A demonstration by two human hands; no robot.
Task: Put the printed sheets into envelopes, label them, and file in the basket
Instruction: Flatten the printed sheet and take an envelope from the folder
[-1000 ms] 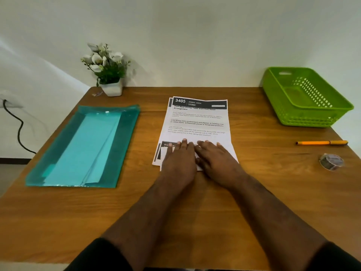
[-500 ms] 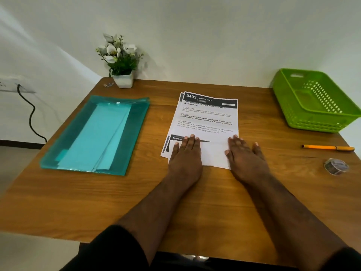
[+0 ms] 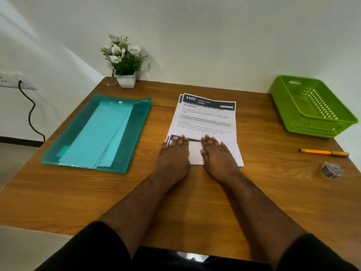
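Printed sheets lie stacked in the middle of the wooden table; the top one is headed "3405 DINING AREA". Its near edge is folded up into a white flap. My left hand and my right hand lie flat, palms down, on that flap, fingers together and pointing away. At the left lies a teal see-through folder holding pale turquoise envelopes. The green plastic basket stands empty at the far right.
An orange pen and a small roll of tape lie at the right, near the table edge. A white pot of flowers stands at the back left by the wall. A black cable hangs from a wall socket at the left.
My right hand slid right along the folded flap, then came partway back toward the left hand. My left hand stayed pressed on the flap. The camera view shifted slightly.
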